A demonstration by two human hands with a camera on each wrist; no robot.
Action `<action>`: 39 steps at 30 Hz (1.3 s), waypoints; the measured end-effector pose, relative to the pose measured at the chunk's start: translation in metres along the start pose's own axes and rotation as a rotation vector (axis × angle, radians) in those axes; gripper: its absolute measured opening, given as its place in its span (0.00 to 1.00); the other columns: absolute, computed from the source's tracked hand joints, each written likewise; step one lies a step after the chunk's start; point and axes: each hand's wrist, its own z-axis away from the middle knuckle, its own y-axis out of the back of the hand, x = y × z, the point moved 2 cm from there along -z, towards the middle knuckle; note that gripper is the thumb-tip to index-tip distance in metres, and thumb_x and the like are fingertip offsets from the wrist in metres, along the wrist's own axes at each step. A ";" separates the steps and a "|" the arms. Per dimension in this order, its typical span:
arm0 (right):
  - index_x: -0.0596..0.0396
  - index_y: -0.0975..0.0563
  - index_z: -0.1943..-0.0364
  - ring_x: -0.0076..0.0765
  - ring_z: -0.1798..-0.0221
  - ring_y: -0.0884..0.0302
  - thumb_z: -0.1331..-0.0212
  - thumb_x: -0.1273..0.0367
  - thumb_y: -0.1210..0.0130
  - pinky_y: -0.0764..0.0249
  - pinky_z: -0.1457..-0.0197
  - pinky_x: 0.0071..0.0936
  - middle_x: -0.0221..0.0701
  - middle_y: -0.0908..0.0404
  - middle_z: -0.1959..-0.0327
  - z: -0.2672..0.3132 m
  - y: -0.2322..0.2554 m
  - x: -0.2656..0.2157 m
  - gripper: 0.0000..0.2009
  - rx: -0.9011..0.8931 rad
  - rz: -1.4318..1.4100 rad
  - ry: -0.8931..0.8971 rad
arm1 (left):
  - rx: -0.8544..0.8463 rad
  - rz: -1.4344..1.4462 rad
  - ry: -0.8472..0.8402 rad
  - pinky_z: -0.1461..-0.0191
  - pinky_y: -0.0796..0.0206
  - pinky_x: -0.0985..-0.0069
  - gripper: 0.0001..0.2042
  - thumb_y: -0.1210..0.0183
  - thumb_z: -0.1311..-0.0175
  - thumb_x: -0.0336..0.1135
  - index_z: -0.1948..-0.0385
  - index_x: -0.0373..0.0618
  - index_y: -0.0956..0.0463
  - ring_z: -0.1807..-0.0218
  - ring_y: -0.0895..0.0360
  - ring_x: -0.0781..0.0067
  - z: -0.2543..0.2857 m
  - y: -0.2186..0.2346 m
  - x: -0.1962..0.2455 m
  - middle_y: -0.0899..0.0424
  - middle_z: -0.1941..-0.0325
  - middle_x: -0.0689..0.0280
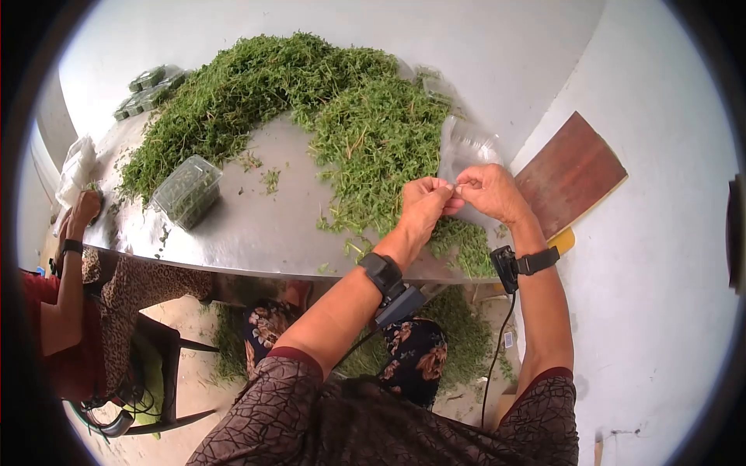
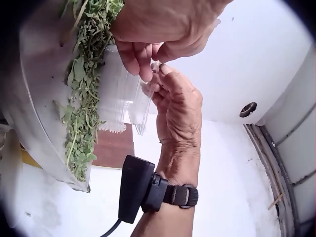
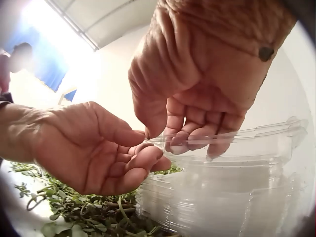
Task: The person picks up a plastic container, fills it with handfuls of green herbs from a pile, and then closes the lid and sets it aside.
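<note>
Both hands meet at the right of the table, over a stack of clear plastic clamshell containers (image 1: 466, 147). My left hand (image 1: 423, 206) pinches the edge of the top container (image 3: 232, 140) between thumb and fingers. Right beside it, my right hand (image 1: 493, 193) pinches the same thin rim, its other fingers curled over the plastic. The fingertips of the two hands nearly touch in the right wrist view. Below the rim, the nested containers (image 3: 212, 197) stand among loose green sprigs (image 3: 94, 212).
A large heap of leafy greens (image 1: 272, 78) covers the back of the metal table (image 1: 272, 233). One filled container (image 1: 188, 193) sits left of centre, with more packed ones (image 1: 151, 92) behind. A reddish-brown board (image 1: 571, 175) leans at right. Another person's hand (image 1: 85, 208) is at far left.
</note>
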 end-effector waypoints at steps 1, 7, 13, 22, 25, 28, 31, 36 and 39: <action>0.58 0.18 0.68 0.31 0.73 0.20 0.55 0.66 0.39 0.25 0.65 0.28 0.35 0.18 0.78 0.001 0.000 -0.001 0.11 -0.002 0.001 0.001 | -0.003 0.000 -0.013 0.66 0.25 0.81 0.04 0.46 0.38 0.28 0.71 0.38 0.25 0.71 0.18 0.75 -0.001 0.000 -0.001 0.19 0.71 0.64; 0.59 0.18 0.68 0.32 0.74 0.22 0.52 0.67 0.40 0.26 0.66 0.29 0.37 0.18 0.77 0.000 0.000 0.002 0.10 0.028 -0.012 0.080 | -0.037 -0.041 -0.020 0.67 0.29 0.83 0.04 0.46 0.37 0.28 0.70 0.39 0.24 0.71 0.19 0.76 -0.004 0.004 -0.003 0.19 0.71 0.65; 0.58 0.18 0.69 0.32 0.75 0.23 0.51 0.68 0.42 0.28 0.68 0.30 0.38 0.20 0.80 -0.003 0.001 0.003 0.08 -0.012 0.016 0.027 | -0.042 -0.031 -0.021 0.64 0.29 0.82 0.05 0.46 0.36 0.29 0.70 0.39 0.24 0.69 0.19 0.76 0.000 0.004 -0.001 0.18 0.71 0.65; 0.61 0.19 0.71 0.18 0.79 0.37 0.50 0.70 0.41 0.37 0.74 0.22 0.26 0.31 0.87 -0.014 0.001 0.020 0.08 0.043 -0.227 0.111 | -0.004 -0.139 -0.117 0.64 0.29 0.80 0.04 0.44 0.38 0.28 0.70 0.39 0.25 0.69 0.21 0.77 -0.002 -0.003 -0.009 0.19 0.71 0.65; 0.62 0.19 0.71 0.18 0.79 0.37 0.49 0.70 0.42 0.37 0.74 0.22 0.24 0.30 0.86 -0.010 0.003 0.015 0.08 0.026 -0.183 0.092 | 0.020 -0.188 -0.149 0.66 0.30 0.80 0.05 0.43 0.38 0.28 0.73 0.38 0.24 0.71 0.22 0.78 -0.005 -0.004 -0.011 0.19 0.72 0.65; 0.62 0.20 0.72 0.17 0.78 0.37 0.49 0.70 0.41 0.37 0.74 0.22 0.23 0.30 0.86 -0.011 0.002 0.017 0.07 -0.001 -0.196 0.077 | 0.084 -0.325 -0.157 0.68 0.32 0.80 0.06 0.43 0.40 0.30 0.75 0.38 0.24 0.73 0.22 0.79 -0.007 -0.006 -0.011 0.19 0.75 0.65; 0.63 0.21 0.72 0.17 0.78 0.37 0.49 0.70 0.41 0.37 0.74 0.21 0.23 0.29 0.85 -0.011 0.006 0.022 0.08 0.089 -0.284 0.127 | 0.144 -0.487 -0.147 0.69 0.33 0.81 0.08 0.42 0.43 0.32 0.77 0.37 0.24 0.75 0.23 0.80 -0.008 -0.005 -0.012 0.19 0.77 0.65; 0.62 0.21 0.69 0.17 0.77 0.35 0.49 0.70 0.41 0.36 0.73 0.21 0.26 0.25 0.81 -0.007 0.011 0.019 0.08 0.094 -0.372 0.115 | 0.200 -0.601 -0.152 0.70 0.33 0.77 0.09 0.39 0.47 0.34 0.74 0.37 0.25 0.76 0.23 0.75 0.004 -0.013 -0.001 0.20 0.79 0.63; 0.60 0.21 0.68 0.22 0.75 0.29 0.50 0.69 0.40 0.31 0.69 0.24 0.31 0.22 0.78 0.000 0.005 0.010 0.08 0.092 -0.177 0.051 | 0.302 -0.838 -0.335 0.68 0.32 0.70 0.10 0.38 0.49 0.33 0.69 0.37 0.27 0.74 0.24 0.66 0.017 -0.023 0.005 0.22 0.76 0.60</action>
